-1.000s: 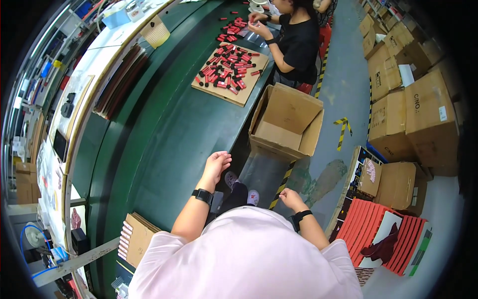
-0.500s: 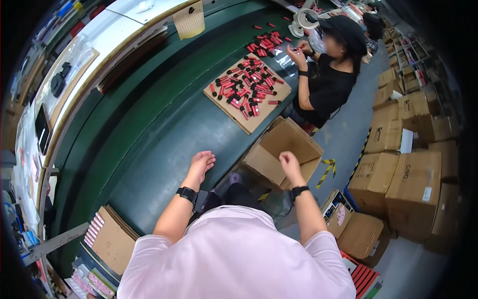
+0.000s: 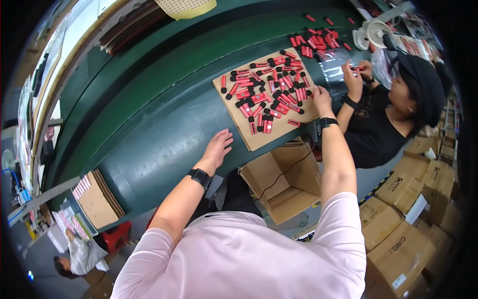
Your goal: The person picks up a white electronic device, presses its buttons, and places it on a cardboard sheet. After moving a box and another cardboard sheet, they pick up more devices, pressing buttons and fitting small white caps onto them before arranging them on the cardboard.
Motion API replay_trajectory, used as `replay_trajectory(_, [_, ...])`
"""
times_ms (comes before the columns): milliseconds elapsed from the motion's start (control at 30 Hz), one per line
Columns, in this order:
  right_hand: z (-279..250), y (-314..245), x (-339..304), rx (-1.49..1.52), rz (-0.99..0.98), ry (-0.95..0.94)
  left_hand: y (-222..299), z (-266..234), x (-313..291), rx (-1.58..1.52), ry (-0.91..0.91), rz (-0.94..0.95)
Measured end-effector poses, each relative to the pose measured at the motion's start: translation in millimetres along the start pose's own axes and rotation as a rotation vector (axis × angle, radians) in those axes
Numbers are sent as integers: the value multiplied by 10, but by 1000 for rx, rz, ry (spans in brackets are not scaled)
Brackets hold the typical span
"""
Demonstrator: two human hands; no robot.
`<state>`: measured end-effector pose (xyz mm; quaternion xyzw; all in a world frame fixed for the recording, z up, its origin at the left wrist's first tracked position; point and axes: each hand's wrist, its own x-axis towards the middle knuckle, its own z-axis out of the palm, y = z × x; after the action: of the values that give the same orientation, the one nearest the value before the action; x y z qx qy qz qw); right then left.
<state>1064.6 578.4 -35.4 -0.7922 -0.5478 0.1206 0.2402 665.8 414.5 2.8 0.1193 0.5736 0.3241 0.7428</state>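
Observation:
A cardboard sheet (image 3: 230, 94) lies on the green bench, covered with several small red stick-shaped pieces with black foam tops (image 3: 274, 89), which look like small microphones. My left hand (image 3: 217, 148) hovers over the bench by the sheet's near left corner, fingers stretched out and holding nothing. At the sheet's right edge is my right hand (image 3: 322, 98), its fingers curled and pressed together close to the outermost pieces. Whether anything is between those fingers is hidden.
An open cardboard box (image 3: 281, 182) stands below the bench edge. On the right, a co-worker (image 3: 381, 114) handles a red piece beside a loose red pile (image 3: 323, 40) and a small fan (image 3: 376, 32). Stacked cardboard (image 3: 99, 197) sits at the bench's left end; cartons (image 3: 398, 249) fill the lower right.
My right hand has moved from above the open box up to the sheet's right edge. My left hand has shifted slightly right and farther forward. The view has turned.

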Motion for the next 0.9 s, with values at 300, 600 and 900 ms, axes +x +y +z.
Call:
replay_trajectory(300, [188,328,540,56,22,-319,-66,289,208,-168,23,-60])
replay_trajectory(600, [93,132,447,471,111,-505,-73,483,185,-138,68,-39])
replay_trajectory(900, [164,291,533,405,29,-622,-77,605,162,-138,167,-13])
